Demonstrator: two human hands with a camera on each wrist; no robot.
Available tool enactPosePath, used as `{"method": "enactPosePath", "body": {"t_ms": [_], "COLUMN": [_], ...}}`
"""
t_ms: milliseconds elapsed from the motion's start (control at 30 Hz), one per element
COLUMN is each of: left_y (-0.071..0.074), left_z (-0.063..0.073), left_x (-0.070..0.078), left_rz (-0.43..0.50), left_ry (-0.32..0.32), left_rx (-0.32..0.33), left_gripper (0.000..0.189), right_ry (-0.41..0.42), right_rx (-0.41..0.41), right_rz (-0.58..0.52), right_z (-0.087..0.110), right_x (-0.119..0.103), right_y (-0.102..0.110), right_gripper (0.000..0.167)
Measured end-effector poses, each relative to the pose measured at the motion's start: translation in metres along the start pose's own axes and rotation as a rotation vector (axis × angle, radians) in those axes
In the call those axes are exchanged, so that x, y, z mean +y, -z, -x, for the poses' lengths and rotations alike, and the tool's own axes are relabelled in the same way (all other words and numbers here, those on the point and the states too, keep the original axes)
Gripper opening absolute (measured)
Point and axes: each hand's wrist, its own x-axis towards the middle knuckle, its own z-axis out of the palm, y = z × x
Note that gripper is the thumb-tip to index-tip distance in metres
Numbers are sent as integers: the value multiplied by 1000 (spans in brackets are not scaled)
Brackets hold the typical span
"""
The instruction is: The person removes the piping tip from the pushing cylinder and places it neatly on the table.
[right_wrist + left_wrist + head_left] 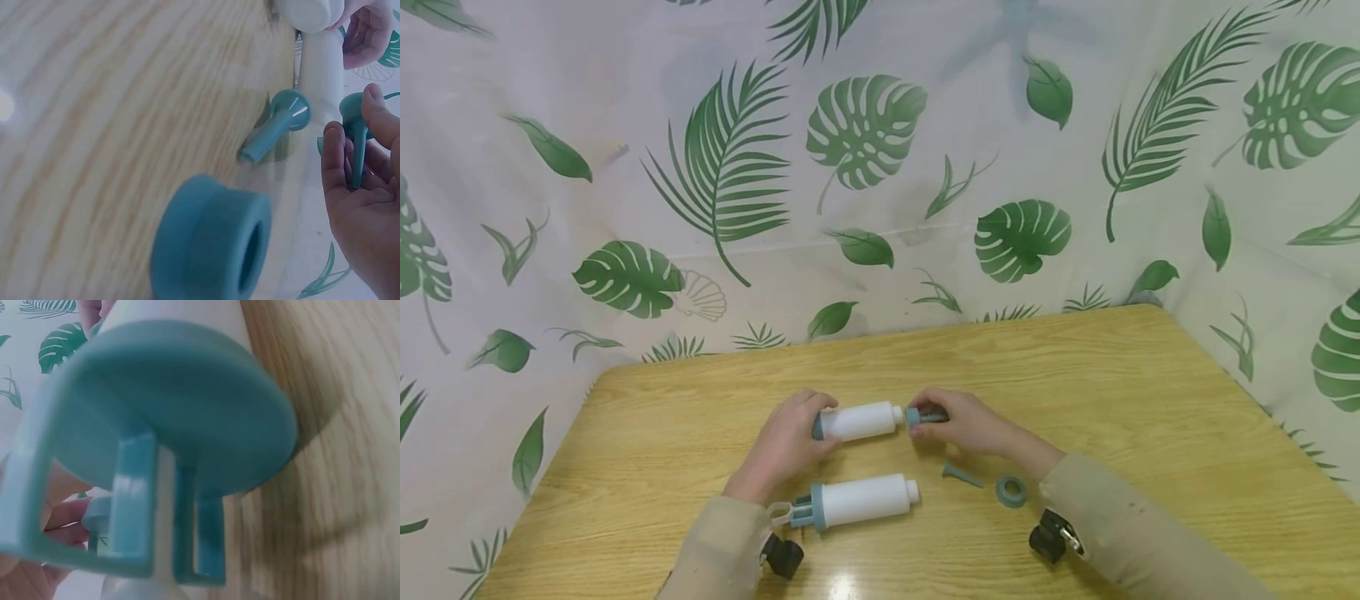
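My left hand (784,433) grips a white plastic tube (861,422) near its blue-grey end, with the narrow white neck pointing right. Just off that neck, my right hand (961,423) pinches a blue-grey nozzle (913,417). In the right wrist view this nozzle (359,140) shows a wide round head and a thin stem lying between thumb and fingers. A small gap separates neck and nozzle. Nearer me lies a second white tube (867,500) with a blue-grey flange and a looped handle (801,511); its flange (181,406) fills much of the left wrist view.
A loose blue-grey nozzle (962,476) and a blue-grey ring (1011,492) lie on the wooden table (700,417) below my right hand. A leaf-patterned sheet (925,167) hangs behind the table and along its sides.
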Motion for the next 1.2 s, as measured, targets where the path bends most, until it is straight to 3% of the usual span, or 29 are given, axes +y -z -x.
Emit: {"method": "enactPosePath", "body": {"t_ms": [233, 400, 633, 800, 1000, 1200], "left_y": [2, 4, -1, -4, -7, -7], "left_z": [0, -1, -2, -3, -4, -2], "left_x": [7, 20, 40, 49, 52, 46], "left_rz": [19, 70, 62, 44, 35, 56], "left_ry": [-65, -119, -248, -290, -313, -341], "left_rx": [48, 59, 57, 64, 72, 124], "left_gripper": [49, 48, 48, 41, 37, 38], "right_ry": [19, 30, 74, 132, 147, 119], "right_rx": [3, -6, -32, -30, -26, -18], "right_rz": [7, -8, -59, -46, -37, -25], "right_z": [0, -2, -3, -4, -2, -1], "right_x": [-9, -16, -24, -27, -29, -26], "right_y": [0, -1, -5, -8, -7, -2], "right_gripper": [40, 42, 34, 37, 41, 28]}}
